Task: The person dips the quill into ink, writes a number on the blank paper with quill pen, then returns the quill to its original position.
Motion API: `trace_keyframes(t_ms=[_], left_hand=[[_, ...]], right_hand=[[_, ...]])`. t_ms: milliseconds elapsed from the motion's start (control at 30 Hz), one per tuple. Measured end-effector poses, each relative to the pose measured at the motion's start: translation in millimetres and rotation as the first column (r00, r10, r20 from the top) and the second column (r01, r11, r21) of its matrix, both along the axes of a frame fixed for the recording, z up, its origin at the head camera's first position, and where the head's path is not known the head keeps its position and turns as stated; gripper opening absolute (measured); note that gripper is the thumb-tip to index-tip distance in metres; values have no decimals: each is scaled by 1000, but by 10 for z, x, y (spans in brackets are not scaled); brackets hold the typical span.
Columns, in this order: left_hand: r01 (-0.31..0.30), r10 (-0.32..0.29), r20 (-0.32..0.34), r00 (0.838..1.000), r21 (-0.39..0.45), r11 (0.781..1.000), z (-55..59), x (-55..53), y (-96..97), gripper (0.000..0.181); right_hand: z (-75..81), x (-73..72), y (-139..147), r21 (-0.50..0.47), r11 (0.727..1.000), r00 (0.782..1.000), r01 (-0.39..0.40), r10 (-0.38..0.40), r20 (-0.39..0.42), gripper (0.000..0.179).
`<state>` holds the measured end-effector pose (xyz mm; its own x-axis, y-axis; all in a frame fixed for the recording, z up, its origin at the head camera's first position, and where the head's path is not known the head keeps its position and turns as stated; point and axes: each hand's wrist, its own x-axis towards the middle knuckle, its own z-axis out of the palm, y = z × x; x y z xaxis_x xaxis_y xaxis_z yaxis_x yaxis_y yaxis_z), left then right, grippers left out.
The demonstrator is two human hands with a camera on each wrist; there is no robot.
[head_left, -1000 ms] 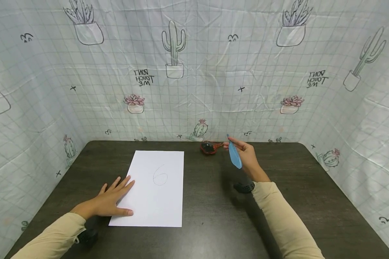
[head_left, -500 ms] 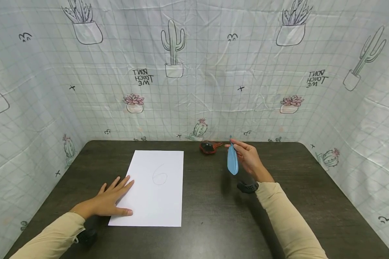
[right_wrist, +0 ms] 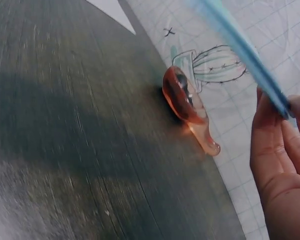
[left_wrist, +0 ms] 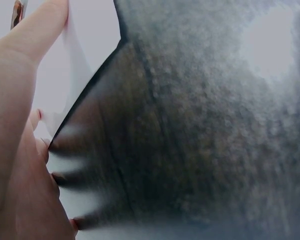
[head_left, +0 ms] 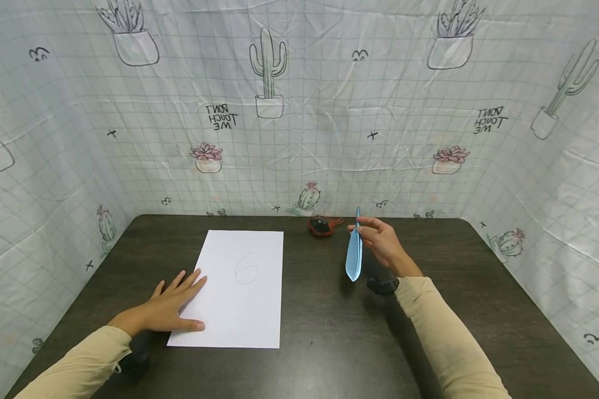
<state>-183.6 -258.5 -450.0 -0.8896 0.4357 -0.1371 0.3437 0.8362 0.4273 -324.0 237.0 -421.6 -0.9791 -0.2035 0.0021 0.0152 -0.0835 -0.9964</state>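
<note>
My left hand [head_left: 167, 313] lies spread on the left edge of a white sheet of paper [head_left: 264, 310] with a handwritten 6 on it. The left wrist view has the thumb over the paper [left_wrist: 85, 50] and the fingertips near its edge. Above the table, my right hand [head_left: 386, 244] pinches a light-blue, blade-shaped thing [head_left: 353, 257] near its narrow top end. Its wide end hangs down, and it is seen nearly edge-on in the right wrist view, where thumb and fingers meet on the blue thing [right_wrist: 245, 52]. Its exact kind cannot be told.
A translucent orange-red thing [head_left: 321, 225] with a rounded, dark-centred body and a narrow tail lies at the table's back edge, left of the right hand. The dark wooden table [head_left: 309, 299] is enclosed by a cactus-print cloth [head_left: 324, 122] behind and at both sides.
The light-blue thing has turned in my right hand: its wide end has swung left and down, so it hangs more upright. The right hand shifted slightly right. The left hand stayed on the paper.
</note>
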Motion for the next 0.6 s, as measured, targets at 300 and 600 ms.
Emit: trace_keyframes(t_ms=[300,600], left_hand=[[-7,7,-8,1000,2,1000,-30,-2,-13,107],[-2,2,-7,1000,0,1000,-35,-22,-21,107]], right_hand=[[-47,-135,31,260,963,998,-66,59,34,48],[-97,-236,-85,436,899,999,34,-32,-11,40]])
